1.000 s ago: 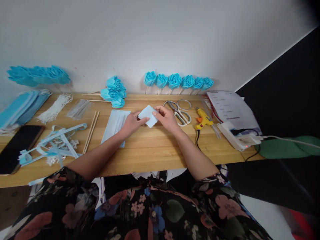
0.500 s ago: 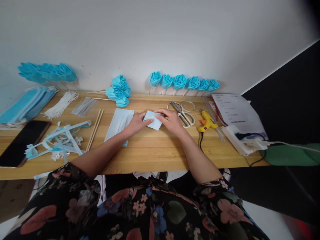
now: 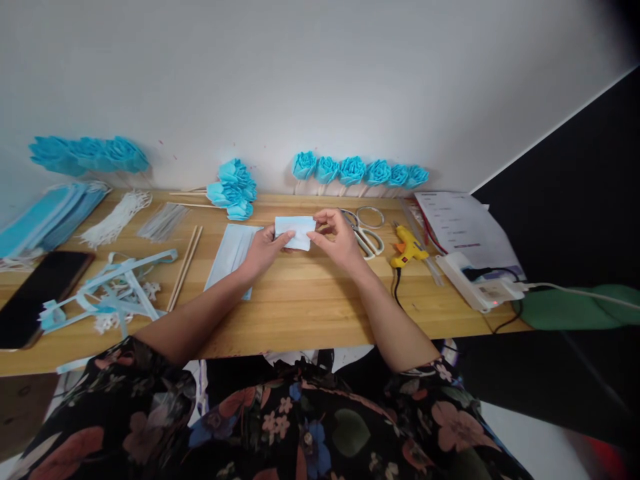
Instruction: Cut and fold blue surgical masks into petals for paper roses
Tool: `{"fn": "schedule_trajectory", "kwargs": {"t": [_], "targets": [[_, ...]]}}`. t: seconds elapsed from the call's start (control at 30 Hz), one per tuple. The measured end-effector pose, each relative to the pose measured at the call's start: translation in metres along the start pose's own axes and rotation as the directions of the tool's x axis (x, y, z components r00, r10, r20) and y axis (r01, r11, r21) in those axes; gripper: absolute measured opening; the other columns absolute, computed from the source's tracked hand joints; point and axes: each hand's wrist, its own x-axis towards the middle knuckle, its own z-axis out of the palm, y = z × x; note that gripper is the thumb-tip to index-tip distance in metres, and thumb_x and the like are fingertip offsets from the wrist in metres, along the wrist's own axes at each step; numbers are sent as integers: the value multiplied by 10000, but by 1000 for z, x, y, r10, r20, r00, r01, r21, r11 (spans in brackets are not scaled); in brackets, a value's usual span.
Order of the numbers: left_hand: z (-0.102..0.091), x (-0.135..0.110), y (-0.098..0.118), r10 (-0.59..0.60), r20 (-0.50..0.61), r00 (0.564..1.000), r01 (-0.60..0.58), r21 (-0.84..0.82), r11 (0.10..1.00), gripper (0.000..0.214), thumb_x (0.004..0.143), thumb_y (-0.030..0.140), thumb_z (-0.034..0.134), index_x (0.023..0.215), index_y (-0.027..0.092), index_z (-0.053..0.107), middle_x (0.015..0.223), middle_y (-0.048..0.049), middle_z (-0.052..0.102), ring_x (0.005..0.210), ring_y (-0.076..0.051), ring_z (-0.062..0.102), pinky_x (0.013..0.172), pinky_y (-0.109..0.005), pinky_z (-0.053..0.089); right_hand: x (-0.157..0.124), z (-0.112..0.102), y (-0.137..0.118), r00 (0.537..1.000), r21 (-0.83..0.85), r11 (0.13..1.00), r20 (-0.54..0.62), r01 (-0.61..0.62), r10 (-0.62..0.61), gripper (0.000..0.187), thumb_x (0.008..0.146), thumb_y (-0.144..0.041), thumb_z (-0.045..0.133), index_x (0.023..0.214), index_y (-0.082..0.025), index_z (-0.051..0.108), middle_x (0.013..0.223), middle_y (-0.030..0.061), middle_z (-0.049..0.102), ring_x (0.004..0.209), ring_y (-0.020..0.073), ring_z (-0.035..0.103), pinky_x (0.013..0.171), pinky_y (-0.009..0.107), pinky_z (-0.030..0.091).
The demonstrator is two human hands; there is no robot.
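Between my two hands is a small folded piece of pale blue mask fabric (image 3: 297,225), held level above the table. My left hand (image 3: 267,250) pinches its left side, thumb on top and fingers underneath. At the right edge, my right hand (image 3: 339,241) grips it with the thumb in front and the fingertips behind the upper corner. A flat, pleated light blue mask piece (image 3: 227,257) lies just left of my left hand, partly hidden by that forearm. White-handled scissors (image 3: 370,241) lie right behind my right hand, which covers part of them.
Blue fabric flowers (image 3: 352,171) on sticks lean along the wall, with more flowers (image 3: 235,190) lying at centre. Leftward are stacked masks (image 3: 55,213), cut strips (image 3: 115,287), wooden sticks (image 3: 184,270) and a phone (image 3: 43,293). Rightward are a yellow glue gun (image 3: 409,245) and a power strip (image 3: 480,283).
The folded fabric has turned from slanted to nearly level and shows as a wider rectangle. My right-hand fingers have shifted to its upper right corner. The whole view has tilted slightly.
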Motion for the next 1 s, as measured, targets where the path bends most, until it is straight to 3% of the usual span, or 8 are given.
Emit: {"fn": "schedule_trajectory", "kwargs": {"t": [0.33,0.53,1.0], "targets": [[0,-3,6,17,-2,1000,-17,27,1000,492,725,551,770,956,121,708,896,-69,745,740,-173,668,692,-308,571,2,0,-5,996,-18,996,-40,-82,82,271,795,-429,700,936,-233,577,837,1,664,789,162,610,726,315,488],[1,-2,3,6,20,1000,-7,18,1000,496,708,556,782,944,126,705,898,-68,747,746,-173,666,691,-303,571,2,0,-8,997,-57,997,-60,-45,41,162,831,-386,655,840,-235,598,799,-1,659,745,154,589,712,311,480],[1,-2,0,-48,93,995,47,18,999,535,681,560,806,979,120,734,976,-106,765,808,-213,691,684,-329,588,1,-2,-8,997,-70,997,-81,12,-17,122,848,-351,662,833,-235,625,812,8,666,759,167,612,722,324,501]]}}
